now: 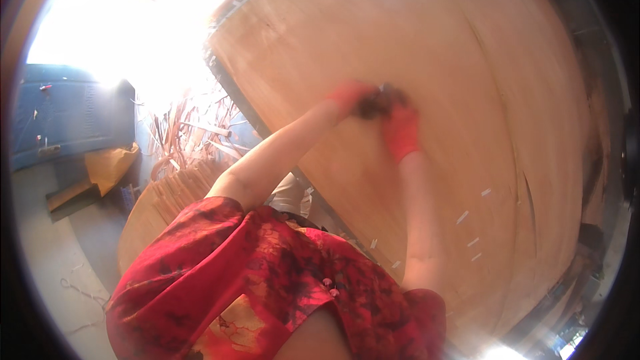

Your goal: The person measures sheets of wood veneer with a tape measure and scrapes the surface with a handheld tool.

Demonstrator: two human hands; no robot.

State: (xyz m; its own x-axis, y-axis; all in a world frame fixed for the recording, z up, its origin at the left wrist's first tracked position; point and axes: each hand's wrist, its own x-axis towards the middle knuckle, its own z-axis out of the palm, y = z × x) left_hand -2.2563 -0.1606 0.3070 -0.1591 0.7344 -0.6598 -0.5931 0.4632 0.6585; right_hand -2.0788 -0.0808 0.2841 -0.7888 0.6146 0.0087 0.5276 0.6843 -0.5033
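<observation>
Wooden sheet [373, 173], broad and thin-looking, spread flat over the surface [233, 95], with a dark rim showing along the near left edge. Reaches from the bright far left corner across to the right edge. About midway along, closer to the near left edge than to the right one, left hand [357, 98] and right hand [402, 123] close together over the sheet, both in red gloves [408, 136] with dark fingers [369, 105]. Perhaps pinching something small between them, but too blurred to be sure; cannot tell whether grasping, clenched or released.

Judged as part-way along. Apparently done: several short white strips [463, 217] on the sheet, some by the near left edge, others toward the near right corner. Apparently left: a dark slit [530, 197] toward the right edge, with no strip visible across it, and a long faint seam [510, 135] beside it. Fixed down or merely loose strips: impossible to say.

Hidden or hard to make out: anything between the fingers; everything beneath the sheet; the far left corner and nearby offcuts [183, 130], partly lost in glare; part of the near edge, behind the red patterned shirt [280, 267].
</observation>
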